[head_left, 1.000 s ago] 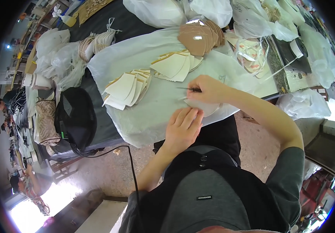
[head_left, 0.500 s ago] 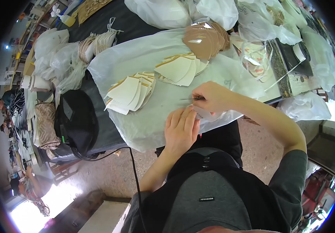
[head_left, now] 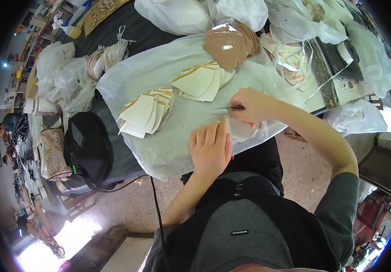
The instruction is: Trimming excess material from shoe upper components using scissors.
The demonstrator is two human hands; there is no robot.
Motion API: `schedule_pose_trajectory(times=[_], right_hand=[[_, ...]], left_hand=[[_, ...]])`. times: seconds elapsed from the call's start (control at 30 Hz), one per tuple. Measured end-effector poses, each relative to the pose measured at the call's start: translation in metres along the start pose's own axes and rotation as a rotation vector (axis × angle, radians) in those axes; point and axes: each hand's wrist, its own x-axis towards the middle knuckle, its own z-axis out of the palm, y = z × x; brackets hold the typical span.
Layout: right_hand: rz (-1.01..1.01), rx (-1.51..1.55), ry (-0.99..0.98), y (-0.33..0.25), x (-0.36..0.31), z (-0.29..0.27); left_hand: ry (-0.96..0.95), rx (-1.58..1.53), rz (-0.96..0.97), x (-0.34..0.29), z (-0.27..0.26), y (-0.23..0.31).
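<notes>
My right hand [head_left: 254, 105] is closed around a thin pointed metal tool [head_left: 230, 108] with a dark part near the fingers. Its tip points left; its exact kind is too small to make out. Below that hand lies a cream-white cut piece [head_left: 240, 130] at the near edge of the plastic sheet. My left hand [head_left: 210, 147] rests flat at the left side of this piece, fingers stretched out. Farther off, one fanned stack of cream pieces [head_left: 143, 113] with yellowish-brown edges lies to the left, and a second cream stack [head_left: 201, 81] lies beyond my hands.
A translucent plastic sheet [head_left: 159, 59] covers the table. Brown cut pieces [head_left: 227, 47] lie at its far side. White plastic bags [head_left: 175, 16] stand behind, and tied bundles [head_left: 107, 59] sit far left. A black bag [head_left: 88, 147] lies left, with a black cable [head_left: 156, 199] hanging down.
My right hand has risen slightly away from the left hand with the tool, showing more of the cream piece. My left hand stays at the piece's side. The whole view has shifted a little.
</notes>
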Motion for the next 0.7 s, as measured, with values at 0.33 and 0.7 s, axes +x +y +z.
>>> schedule_pose_trajectory(times=[0.33, 0.7], right_hand=[[-0.049, -0.035, -0.032, 0.017, -0.011, -0.009], [-0.073, -0.13, 0.042, 0.011, -0.012, -0.003]], left_hand=[[-0.014, 0.012, 0.005, 0.002, -0.001, 0.0], [-0.065, 0.077, 0.139, 0.018, 0.006, 0.009]])
